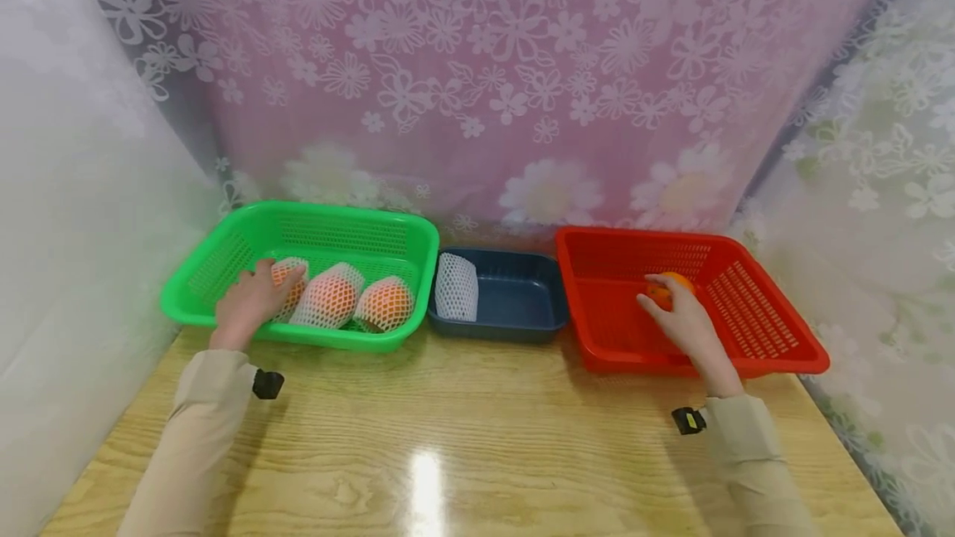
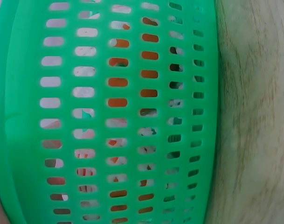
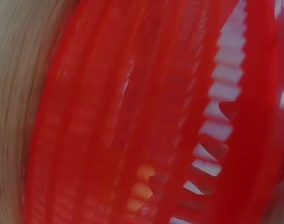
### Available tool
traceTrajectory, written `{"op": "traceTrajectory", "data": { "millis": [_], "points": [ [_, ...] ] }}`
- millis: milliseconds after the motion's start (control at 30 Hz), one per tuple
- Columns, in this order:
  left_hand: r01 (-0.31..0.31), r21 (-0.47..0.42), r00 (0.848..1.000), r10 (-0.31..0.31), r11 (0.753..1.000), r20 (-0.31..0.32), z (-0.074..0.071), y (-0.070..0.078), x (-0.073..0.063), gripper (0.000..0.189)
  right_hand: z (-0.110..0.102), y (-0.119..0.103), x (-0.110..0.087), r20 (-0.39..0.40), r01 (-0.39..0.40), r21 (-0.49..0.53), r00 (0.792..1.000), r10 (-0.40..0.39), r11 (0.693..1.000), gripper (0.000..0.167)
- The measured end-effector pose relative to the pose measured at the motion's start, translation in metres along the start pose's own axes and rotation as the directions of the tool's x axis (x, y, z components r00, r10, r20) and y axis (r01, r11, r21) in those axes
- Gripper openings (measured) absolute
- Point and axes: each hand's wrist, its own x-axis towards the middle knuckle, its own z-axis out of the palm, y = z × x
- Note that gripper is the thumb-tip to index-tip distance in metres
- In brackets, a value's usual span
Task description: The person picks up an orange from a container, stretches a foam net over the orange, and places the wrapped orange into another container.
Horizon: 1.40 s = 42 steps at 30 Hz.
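Observation:
In the head view, my left hand (image 1: 249,301) reaches into the green basket (image 1: 351,342) and grips the leftmost orange fruit in a white foam net (image 1: 289,276). Two more netted fruits, a middle one (image 1: 333,295) and a right one (image 1: 386,302), lie beside it. Over in the red basket (image 1: 608,355), my right hand (image 1: 685,321) has its fingers and thumb curled about a bare orange (image 1: 677,278), partly hidden by the hand. The wrist views show mostly the basket walls, the green side (image 2: 132,112) and the red side (image 3: 109,112), with fruit glimpsed through the slots.
A dark blue tray (image 1: 522,330) stands between the two baskets, with an empty white foam net (image 1: 457,287) at its left end. All three sit on a wooden table (image 1: 477,421). A floral curtain (image 1: 477,106) hangs behind them.

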Motion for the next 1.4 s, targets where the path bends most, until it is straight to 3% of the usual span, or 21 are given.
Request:
{"op": "traceTrajectory", "data": {
  "millis": [133, 300, 567, 633, 733, 800, 900, 1000, 1133, 1233, 1333, 1400],
  "points": [
    [-0.005, 0.003, 1.000, 0.005, 1.000, -0.014, 0.000, 0.000, 0.000, 0.098, -0.006, 0.018, 0.014, 0.026, -0.036, -0.136, 0.999, 0.040, 0.990, 0.058],
    [-0.011, 0.008, 1.000, 0.011, 1.000, -0.019, 0.001, 0.000, 0.001, 0.097, -0.010, 0.032, 0.023, 0.041, -0.057, -0.227, 0.997, 0.068, 0.972, 0.060],
    [-0.018, -0.017, 0.998, 0.017, 1.000, -0.060, 0.002, -0.001, 0.002, 0.093, -0.012, 0.044, 0.021, -0.122, -0.112, -0.206, 0.989, 0.088, 0.972, 0.062],
    [-0.019, -0.037, 0.995, 0.015, 0.999, -0.096, 0.002, 0.000, 0.002, 0.090, -0.014, 0.046, 0.020, -0.076, -0.114, -0.203, 0.992, 0.100, 0.973, 0.067],
    [-0.023, -0.084, 0.983, 0.007, 0.996, -0.182, 0.002, 0.003, 0.001, 0.083, -0.017, 0.048, 0.021, 0.057, -0.104, -0.217, 0.991, 0.119, 0.971, 0.072],
    [-0.045, -0.123, 0.963, 0.010, 0.991, -0.270, 0.002, 0.003, 0.000, 0.076, -0.018, 0.049, 0.022, 0.140, -0.102, -0.226, 0.981, 0.136, 0.969, 0.075],
    [-0.106, -0.168, 0.914, 0.029, 0.980, -0.405, 0.001, 0.004, -0.003, 0.064, -0.019, 0.048, 0.021, 0.206, -0.103, -0.248, 0.966, 0.156, 0.963, 0.076],
    [-0.181, -0.182, 0.866, 0.069, 0.966, -0.496, -0.003, 0.009, -0.007, 0.057, -0.018, 0.047, 0.019, 0.214, -0.114, -0.263, 0.961, 0.173, 0.958, 0.076],
    [-0.306, -0.190, 0.808, 0.149, 0.933, -0.571, -0.007, 0.034, -0.021, 0.048, -0.019, 0.038, 0.015, 0.158, -0.112, -0.251, 0.975, 0.155, 0.961, 0.074],
    [-0.425, -0.194, 0.751, 0.225, 0.884, -0.621, -0.007, 0.060, -0.036, 0.039, -0.018, 0.021, 0.011, 0.090, -0.102, -0.175, 0.989, 0.119, 0.979, 0.072],
    [-0.542, -0.187, 0.690, 0.307, 0.819, -0.656, -0.001, 0.088, -0.049, 0.032, -0.017, -0.002, 0.004, 0.066, -0.085, 0.013, 0.994, 0.084, 0.996, 0.068],
    [-0.609, -0.177, 0.653, 0.362, 0.773, -0.666, 0.006, 0.108, -0.057, 0.028, -0.013, -0.019, -0.001, 0.075, -0.084, 0.162, 0.995, 0.073, 0.983, 0.066]
  ]
}}
